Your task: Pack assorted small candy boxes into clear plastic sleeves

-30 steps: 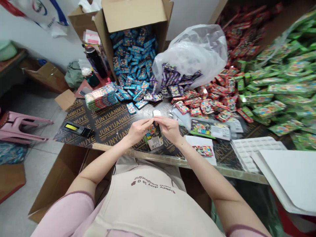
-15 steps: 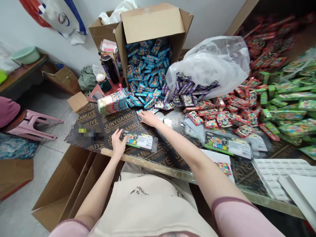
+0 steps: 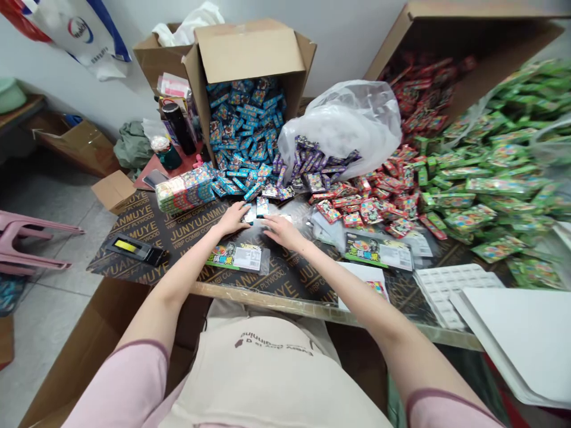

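Observation:
My left hand (image 3: pixel 233 220) is over the table with its fingers curled at a small white-and-blue packet (image 3: pixel 248 215), which the fingers partly hide. Close by on the right, my right hand (image 3: pixel 284 232) lies low with its fingers stretched out, touching or just above a pale packet (image 3: pixel 285 217). One more small blue-edged packet (image 3: pixel 262 206) sits between the fingertips of both hands. Nearer to me, a flat printed pouch (image 3: pixel 243 257) with a white label lies on the dark table, partly behind my left forearm.
Blue packets (image 3: pixel 250 131) spill from a cardboard box (image 3: pixel 250 53). Purple packets (image 3: pixel 314 160) lie by a clear plastic bag (image 3: pixel 348 119), with red packets (image 3: pixel 370 202) and green packets (image 3: pixel 482 178) rightward. A stack of boxes (image 3: pixel 185 187), a tape dispenser (image 3: pixel 136 249) and label sheets (image 3: pixel 455 291) are also here.
My left hand has left the printed pouch and moved forward and right to the small packets. My right hand has shifted right, off the blue packet. The view has turned right.

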The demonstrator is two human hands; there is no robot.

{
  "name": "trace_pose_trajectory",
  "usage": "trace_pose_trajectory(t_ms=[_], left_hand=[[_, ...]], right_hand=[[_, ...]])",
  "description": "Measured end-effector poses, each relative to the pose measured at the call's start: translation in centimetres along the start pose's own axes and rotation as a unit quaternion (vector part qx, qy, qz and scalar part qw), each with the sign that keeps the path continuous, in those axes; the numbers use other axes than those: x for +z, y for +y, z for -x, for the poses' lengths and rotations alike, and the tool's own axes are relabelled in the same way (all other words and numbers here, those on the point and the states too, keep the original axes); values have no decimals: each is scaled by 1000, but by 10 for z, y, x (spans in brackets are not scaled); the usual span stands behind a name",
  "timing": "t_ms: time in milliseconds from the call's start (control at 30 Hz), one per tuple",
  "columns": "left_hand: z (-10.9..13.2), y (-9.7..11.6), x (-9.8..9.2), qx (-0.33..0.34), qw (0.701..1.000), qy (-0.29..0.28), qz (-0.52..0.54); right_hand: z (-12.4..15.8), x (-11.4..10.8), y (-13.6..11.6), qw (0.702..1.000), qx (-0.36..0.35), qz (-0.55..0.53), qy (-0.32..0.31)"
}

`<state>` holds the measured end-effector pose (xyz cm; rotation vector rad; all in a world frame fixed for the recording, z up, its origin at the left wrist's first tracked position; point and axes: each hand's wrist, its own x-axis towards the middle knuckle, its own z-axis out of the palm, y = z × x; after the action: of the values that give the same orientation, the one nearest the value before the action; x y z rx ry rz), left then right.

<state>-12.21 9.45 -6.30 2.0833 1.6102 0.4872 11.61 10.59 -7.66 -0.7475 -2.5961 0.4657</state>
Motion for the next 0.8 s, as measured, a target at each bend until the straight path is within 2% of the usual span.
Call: trace_pose_trajectory(t_ms=[67, 133, 167, 233, 300, 367, 433, 500, 633, 800], left_hand=[[-1, 11, 0, -44, 995, 34, 81], [6, 30, 2, -99, 965, 17, 243], [11, 41, 3, -127, 931, -22, 342], [22, 64, 6, -174, 831, -134, 511], [33, 83, 10, -203, 743, -228, 595], [42, 95, 15, -223, 701, -261, 626], [48, 101, 21, -236, 694, -243, 635], [52, 102, 26, -245, 707, -208, 630], [59, 106, 33, -254, 754, -152, 586], [67, 107, 33, -223, 827, -127, 500]], right_hand=[[19, -15, -8, 999, 16, -16, 23], [35, -31, -18, 998, 17, -39, 39], [41, -39, -23, 997, 12, -58, 41], [50, -52, -35, 993, 2, -115, 41], [56, -59, -44, 982, 2, -182, 45], [60, -62, -51, 971, 11, -234, 52], [64, -62, -55, 964, 9, -261, 54], [68, -61, -58, 963, -2, -263, 57], [73, -60, -69, 978, -15, -203, 54], [74, -56, -83, 988, -6, -148, 44]])
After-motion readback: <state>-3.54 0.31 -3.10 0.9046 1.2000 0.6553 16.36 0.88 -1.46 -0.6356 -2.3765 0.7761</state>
